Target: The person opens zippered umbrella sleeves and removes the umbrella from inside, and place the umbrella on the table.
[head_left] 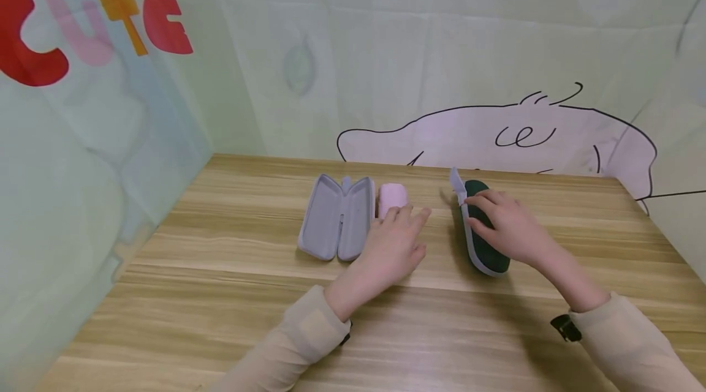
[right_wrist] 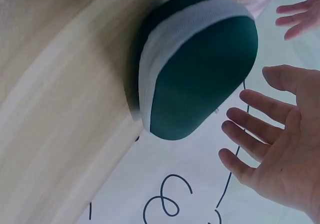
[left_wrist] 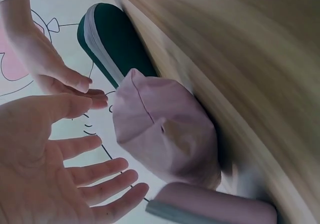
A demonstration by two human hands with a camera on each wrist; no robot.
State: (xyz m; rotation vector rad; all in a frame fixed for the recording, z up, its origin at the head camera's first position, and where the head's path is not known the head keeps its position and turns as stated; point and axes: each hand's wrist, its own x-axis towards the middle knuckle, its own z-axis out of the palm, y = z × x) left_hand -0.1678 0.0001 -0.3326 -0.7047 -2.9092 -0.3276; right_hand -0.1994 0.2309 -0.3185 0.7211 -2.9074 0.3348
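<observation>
My left hand (head_left: 393, 244) hovers by a soft pink pouch (head_left: 392, 195), its fingers spread and holding nothing. In the left wrist view the pouch (left_wrist: 167, 129) looks creased, and the hand's fingers stand apart from it. To its left lies an opened glasses case (head_left: 320, 220) with a grey inside and a pinkish outer shell. Over the dark green zip case (head_left: 486, 255) is my right hand (head_left: 510, 226), fingers loosely bent. The right wrist view shows a gap between those fingers and the green case (right_wrist: 205, 79), which has a grey zip band and a pale strap.
A wood-grain table (head_left: 231, 318) carries all these things. Behind it and along its left side hangs a printed cloth backdrop (head_left: 386, 61) with coloured letters and a line drawing.
</observation>
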